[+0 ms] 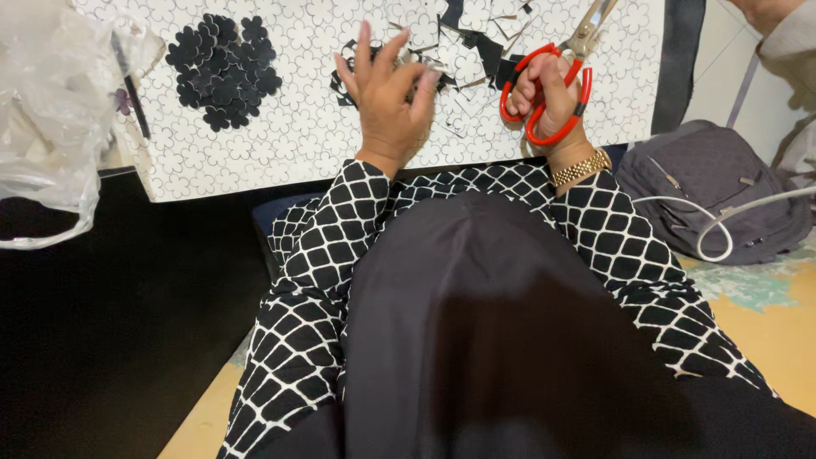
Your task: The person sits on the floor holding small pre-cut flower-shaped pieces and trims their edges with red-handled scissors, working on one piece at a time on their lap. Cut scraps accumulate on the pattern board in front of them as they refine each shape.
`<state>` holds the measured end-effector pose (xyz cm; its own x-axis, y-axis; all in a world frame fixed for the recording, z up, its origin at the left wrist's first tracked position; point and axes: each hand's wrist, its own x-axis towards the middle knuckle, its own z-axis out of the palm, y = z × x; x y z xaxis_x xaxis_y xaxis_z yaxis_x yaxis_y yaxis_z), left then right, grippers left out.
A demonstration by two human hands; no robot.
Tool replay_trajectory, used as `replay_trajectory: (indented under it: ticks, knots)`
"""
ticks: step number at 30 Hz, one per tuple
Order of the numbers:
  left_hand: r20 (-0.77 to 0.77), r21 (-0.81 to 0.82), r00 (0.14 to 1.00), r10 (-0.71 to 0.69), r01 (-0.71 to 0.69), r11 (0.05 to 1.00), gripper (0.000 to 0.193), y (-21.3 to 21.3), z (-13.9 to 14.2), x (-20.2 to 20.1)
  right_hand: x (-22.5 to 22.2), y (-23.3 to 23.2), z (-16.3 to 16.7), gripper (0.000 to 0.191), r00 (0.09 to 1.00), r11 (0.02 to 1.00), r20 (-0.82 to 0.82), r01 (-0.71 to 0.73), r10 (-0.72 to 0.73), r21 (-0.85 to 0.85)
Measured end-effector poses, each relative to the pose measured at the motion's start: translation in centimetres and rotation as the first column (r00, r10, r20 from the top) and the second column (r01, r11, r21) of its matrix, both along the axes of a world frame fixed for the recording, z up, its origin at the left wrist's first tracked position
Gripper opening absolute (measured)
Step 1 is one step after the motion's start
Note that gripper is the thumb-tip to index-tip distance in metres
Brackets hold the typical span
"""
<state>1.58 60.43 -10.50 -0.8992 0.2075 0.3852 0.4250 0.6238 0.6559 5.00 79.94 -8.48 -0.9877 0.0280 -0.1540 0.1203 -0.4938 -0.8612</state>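
Observation:
My right hand (548, 98) grips red-handled scissors (557, 81) whose metal blades point up and to the right over a white sheet printed with flower outlines (297, 144). To its left, my left hand (389, 93) rests on a heap of black and white paper scraps (467, 59), fingers spread and pressing on them. A pile of cut black flower shapes (223, 70) lies on the sheet at the upper left, apart from both hands. A gold watch sits on my right wrist.
A crumpled clear plastic bag (47, 110) lies at the far left. A grey bag (714, 191) with a white cable (722, 223) sits on the floor at the right. Another person's sleeve (786, 38) shows at the top right corner.

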Motion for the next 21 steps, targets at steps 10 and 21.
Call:
replay_trajectory:
  ticks: [10, 21]
  knots:
    - [0.004, -0.014, 1.000, 0.016, -0.016, 1.000, 0.012, 0.1, 1.4, -0.5, 0.1, -0.3, 1.1, 0.035, 0.998, 0.999, -0.045, -0.040, 0.039, -0.019]
    - [0.056, -0.210, 0.994, 0.097, -0.083, 0.974, 0.078, -1.7, 0.3, -0.1, 0.2, -0.4, 0.5, 0.036, 0.998, 0.999, -0.052, -0.039, 0.039, 0.002]
